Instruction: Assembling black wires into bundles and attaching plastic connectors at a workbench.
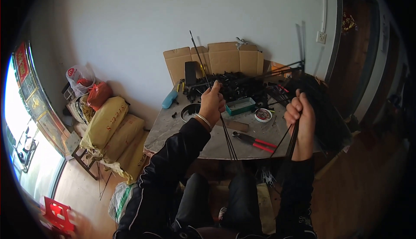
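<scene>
My left hand [211, 105] is raised over the table's near middle, fingers closed around several thin black rods [229, 141]. One dark strand rises from this fist toward the wall, while the others hang toward the table's near edge. My right hand [302, 118] is also closed, at the table's right side, with thin black strands [291, 146] running down from it. Whether these are stiff rods or cables I cannot tell. Below and between my hands lie pliers with red handles [264, 145]. A green tray [241, 107] and a round dish of small metal bits [263, 115] sit just beyond.
Black parts [236, 85] are heaped at the table's back before a cardboard sheet [225, 59]. A light-blue bottle [170, 99] lies on the left. Dark material [323, 113] covers the table's right side. Yellow sacks [106, 124] are stacked left, near a red stool [57, 215].
</scene>
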A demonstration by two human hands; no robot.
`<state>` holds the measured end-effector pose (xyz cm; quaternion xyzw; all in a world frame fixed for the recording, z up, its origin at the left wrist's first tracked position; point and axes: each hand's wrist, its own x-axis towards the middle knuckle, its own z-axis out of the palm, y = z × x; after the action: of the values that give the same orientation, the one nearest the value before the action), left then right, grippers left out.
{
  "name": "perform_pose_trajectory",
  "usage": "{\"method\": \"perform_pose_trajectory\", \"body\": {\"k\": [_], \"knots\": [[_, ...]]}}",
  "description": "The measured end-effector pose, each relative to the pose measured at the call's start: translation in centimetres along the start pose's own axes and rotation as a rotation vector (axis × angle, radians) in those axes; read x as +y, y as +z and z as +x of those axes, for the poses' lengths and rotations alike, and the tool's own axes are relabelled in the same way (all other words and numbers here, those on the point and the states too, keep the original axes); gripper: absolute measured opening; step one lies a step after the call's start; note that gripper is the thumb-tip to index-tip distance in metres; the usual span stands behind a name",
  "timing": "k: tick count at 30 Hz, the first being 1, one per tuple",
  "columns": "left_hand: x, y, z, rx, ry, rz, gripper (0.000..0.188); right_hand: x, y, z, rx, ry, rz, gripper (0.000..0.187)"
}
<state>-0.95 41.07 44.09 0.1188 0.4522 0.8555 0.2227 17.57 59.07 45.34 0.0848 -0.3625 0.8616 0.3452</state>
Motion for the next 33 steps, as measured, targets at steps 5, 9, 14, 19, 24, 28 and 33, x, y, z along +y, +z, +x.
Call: {"method": "perform_pose_trajectory", "body": {"k": [5, 9, 14, 19, 24, 28, 33], "knots": [[-0.2, 1.0, -0.6, -0.154, -0.032, 0.071, 0.034, 2.1, -0.5, 0.4, -0.050, 0.249, -0.047, 0.021], [-1.7, 4.2, -2.3, -0.248, -0.113, 0.219, 0.038, 5.4, 1.4, -2.0, -0.101, 0.529, -0.173, 0.027], [-2.6, 4.1, -2.0, -0.364, -0.094, 0.278, 0.030, 6.8, 1.9, -3.1, -0.154, 0.570, -0.264, 0.035], [-2.6, 4.5, -2.0, -0.238, -0.137, 0.213, 0.026, 6.8, 0.7, -3.9, -0.185, 0.471, -0.413, 0.038], [-3.1, 2.9, -0.1, -0.227, -0.084, -0.013, 0.028, 7.0, -0.8, -4.1, -0.128, 0.343, -0.679, 0.038], [-3.2, 3.3, -0.4, -0.172, -0.048, -0.001, 0.026, 7.0, -0.7, -4.2, -0.102, 0.281, -0.683, 0.036], [-4.0, 4.0, -0.8, -0.221, 0.000, 0.224, 0.024, 7.5, -0.8, -4.1, -0.100, 0.345, -0.760, 0.031]]}}
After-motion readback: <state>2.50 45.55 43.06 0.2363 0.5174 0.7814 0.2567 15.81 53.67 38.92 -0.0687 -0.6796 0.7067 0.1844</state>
